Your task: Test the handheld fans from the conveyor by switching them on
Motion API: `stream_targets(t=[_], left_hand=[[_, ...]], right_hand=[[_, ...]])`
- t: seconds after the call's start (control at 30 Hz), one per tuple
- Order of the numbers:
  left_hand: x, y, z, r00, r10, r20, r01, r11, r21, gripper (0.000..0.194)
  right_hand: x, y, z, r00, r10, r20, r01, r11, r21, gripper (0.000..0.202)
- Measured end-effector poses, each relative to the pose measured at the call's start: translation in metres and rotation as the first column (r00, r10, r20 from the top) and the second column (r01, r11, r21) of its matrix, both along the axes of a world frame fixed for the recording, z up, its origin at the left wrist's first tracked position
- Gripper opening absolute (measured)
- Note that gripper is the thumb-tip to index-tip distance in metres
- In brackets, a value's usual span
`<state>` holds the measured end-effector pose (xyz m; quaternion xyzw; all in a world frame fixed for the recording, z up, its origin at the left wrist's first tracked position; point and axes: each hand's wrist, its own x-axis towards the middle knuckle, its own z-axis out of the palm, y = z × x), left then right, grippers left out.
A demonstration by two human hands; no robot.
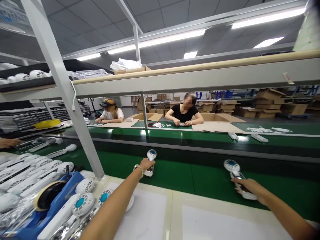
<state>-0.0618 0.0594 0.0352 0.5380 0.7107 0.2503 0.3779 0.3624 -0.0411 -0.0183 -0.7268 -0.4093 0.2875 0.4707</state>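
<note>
My left hand (145, 164) is closed around the handle of a white handheld fan (151, 154), whose round vented head has a blue centre. My right hand (247, 187) grips another white handheld fan (231, 165), with its head pointing away from me. Both fans are over the green conveyor belt (180, 173); whether they touch it I cannot tell. Below my left forearm lie more fans, one with a blue-centred head (83, 204). The fingers of my left hand are partly hidden.
A blue tape dispenser (53, 210) stands at left beside rows of white fans (37, 166). A slanted metal post (75, 113) rises at left, under an overhead shelf (187, 73). White sheets (225, 223) lie nearest me. Two people sit across the belt; another person's hand (10, 142) shows far left.
</note>
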Motion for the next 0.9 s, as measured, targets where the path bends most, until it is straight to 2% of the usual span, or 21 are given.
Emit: stream_targets(t=[0.03, 0.1, 0.2, 0.27, 0.37, 0.43, 0.5, 0.63, 0.77, 0.9], left_hand=[[0.012, -0.006, -0.003, 0.996, -0.008, 0.093, 0.006, 1.000, 0.012, 0.024], [0.035, -0.021, -0.011, 0.955, -0.052, 0.292, 0.040, 0.998, 0.049, 0.025], [0.052, -0.046, -0.022, 0.833, -0.148, 0.534, 0.106, 0.988, 0.108, 0.034], [0.046, -0.059, -0.026, 0.754, -0.181, 0.631, 0.129, 0.983, 0.128, 0.039], [0.021, -0.068, -0.028, 0.682, -0.169, 0.711, 0.100, 0.985, 0.138, 0.038], [0.005, -0.067, -0.029, 0.642, -0.152, 0.751, 0.062, 0.987, 0.147, 0.032], [-0.004, -0.066, -0.033, 0.596, -0.146, 0.789, 0.030, 0.987, 0.159, 0.030], [0.000, -0.067, -0.046, 0.530, -0.143, 0.836, 0.025, 0.988, 0.153, 0.038], [0.006, -0.074, -0.057, 0.502, -0.205, 0.840, 0.127, 0.978, 0.163, 0.044], [0.004, -0.079, -0.057, 0.499, -0.289, 0.817, 0.219, 0.954, 0.204, 0.045]], right_hand=[[-0.020, 0.001, 0.003, 0.988, 0.089, -0.128, -0.093, 0.995, -0.025, 0.021], [-0.065, 0.002, 0.007, 0.921, 0.211, -0.328, -0.230, 0.973, -0.020, 0.023], [-0.132, -0.002, 0.007, 0.826, 0.284, -0.487, -0.295, 0.954, 0.055, 0.029], [-0.169, -0.008, 0.004, 0.763, 0.315, -0.564, -0.314, 0.944, 0.102, 0.030], [-0.207, -0.015, 0.000, 0.616, 0.363, -0.699, -0.346, 0.922, 0.174, 0.036], [-0.224, -0.017, -0.003, 0.544, 0.413, -0.730, -0.390, 0.895, 0.215, 0.040], [-0.237, -0.015, -0.005, 0.526, 0.473, -0.707, -0.444, 0.862, 0.246, 0.043], [-0.251, -0.006, -0.010, 0.500, 0.539, -0.677, -0.506, 0.817, 0.277, 0.057], [-0.253, -0.001, -0.017, 0.535, 0.536, -0.653, -0.499, 0.824, 0.268, 0.067], [-0.250, 0.000, -0.023, 0.586, 0.538, -0.606, -0.490, 0.831, 0.265, 0.064]])
